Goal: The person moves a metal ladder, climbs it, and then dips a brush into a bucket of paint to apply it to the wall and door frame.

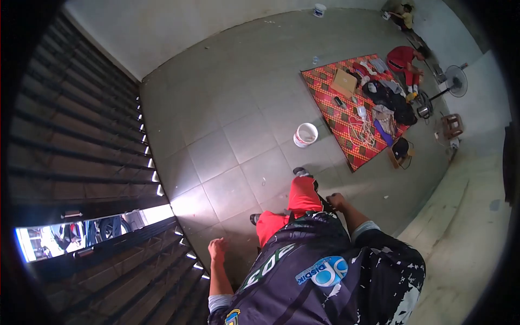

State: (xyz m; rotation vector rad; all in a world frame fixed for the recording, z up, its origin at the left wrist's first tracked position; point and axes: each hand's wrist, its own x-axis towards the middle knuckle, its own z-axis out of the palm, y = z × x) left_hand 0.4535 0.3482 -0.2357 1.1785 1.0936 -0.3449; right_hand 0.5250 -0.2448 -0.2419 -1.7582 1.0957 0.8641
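Observation:
My left hand (217,248) hangs out to the left of my body, above the tiled floor. Its fingers are loosely bent, with nothing visible in them. Beside my right thigh is my right hand (336,202), its fingers curled inward against the dark side of my red trousers (304,196). Whether anything is inside those fingers is hidden. Ahead of my feet stands a white bucket (305,135) on the floor, with something small inside it that I cannot make out.
A red patterned mat (355,154) holds clothes, a cardboard box (344,83) and a white cable (362,131). Two people sit along the right wall, near a standing fan (455,81). Another bucket (319,10) is at the far wall. Dark slatted shutters (81,135) line the left.

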